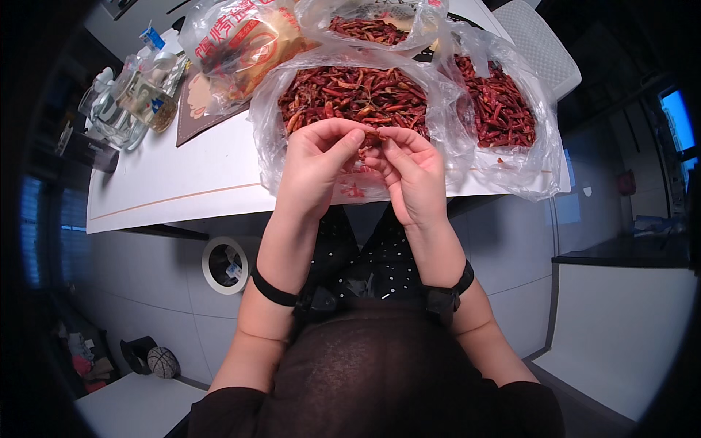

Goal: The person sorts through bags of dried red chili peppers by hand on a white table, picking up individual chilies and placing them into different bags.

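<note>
Between my two hands is a small dried red chili, pinched at both ends by thumb and forefinger. My left hand grips its left end, and my right hand has the right end. They hover over the near side of an open clear plastic bag filled with dried red chilies. To the right, a second plastic bag holds more dried chilies. A third bag with chilies lies behind the middle one. My fingers partly hide the chili.
The white table carries a printed plastic bag on a brown mat. Glass jars crowd its left end. A white chair stands at the far right. Below the table is a round bin with litter inside.
</note>
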### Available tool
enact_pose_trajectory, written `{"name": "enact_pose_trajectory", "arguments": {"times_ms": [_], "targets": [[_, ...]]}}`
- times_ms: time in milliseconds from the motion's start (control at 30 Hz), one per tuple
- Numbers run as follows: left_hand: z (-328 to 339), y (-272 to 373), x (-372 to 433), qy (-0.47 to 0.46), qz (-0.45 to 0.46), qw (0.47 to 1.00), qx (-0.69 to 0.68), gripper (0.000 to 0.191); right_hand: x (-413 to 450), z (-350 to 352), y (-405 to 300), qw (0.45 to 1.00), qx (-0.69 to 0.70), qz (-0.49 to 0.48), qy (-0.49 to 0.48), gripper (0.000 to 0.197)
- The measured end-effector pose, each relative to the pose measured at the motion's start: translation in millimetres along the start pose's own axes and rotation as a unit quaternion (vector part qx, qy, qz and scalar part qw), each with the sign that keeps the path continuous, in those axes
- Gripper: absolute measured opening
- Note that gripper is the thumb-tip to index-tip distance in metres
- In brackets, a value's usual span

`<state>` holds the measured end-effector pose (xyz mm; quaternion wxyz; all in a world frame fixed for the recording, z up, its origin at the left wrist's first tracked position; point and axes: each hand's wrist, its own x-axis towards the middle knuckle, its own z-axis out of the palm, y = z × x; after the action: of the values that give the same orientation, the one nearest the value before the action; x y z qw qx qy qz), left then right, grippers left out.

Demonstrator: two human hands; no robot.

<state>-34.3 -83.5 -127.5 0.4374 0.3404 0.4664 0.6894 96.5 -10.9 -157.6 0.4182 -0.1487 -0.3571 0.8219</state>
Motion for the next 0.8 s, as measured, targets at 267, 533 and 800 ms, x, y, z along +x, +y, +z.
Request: {"name": "enact_pose_trajectory", "arguments": {"times_ms": [267, 533, 800], "targets": [[6, 2, 1, 0.038, 0.050, 0.996, 0.060, 0.015, 3, 0, -1, 0.999, 0.037, 0.029, 0.022, 0.014], [-1, 2, 2, 0.032, 0.049, 0.998, 0.005, 0.021, 12, 4, -9, 0.995, 0.074, 0.036, 0.050, 0.016], [-14, 5, -9, 0.093, 0.033, 0.995, 0.000, 0.031, 106, 41, -41, 0.989, 0.129, -0.045, 0.061, 0.017]]}}
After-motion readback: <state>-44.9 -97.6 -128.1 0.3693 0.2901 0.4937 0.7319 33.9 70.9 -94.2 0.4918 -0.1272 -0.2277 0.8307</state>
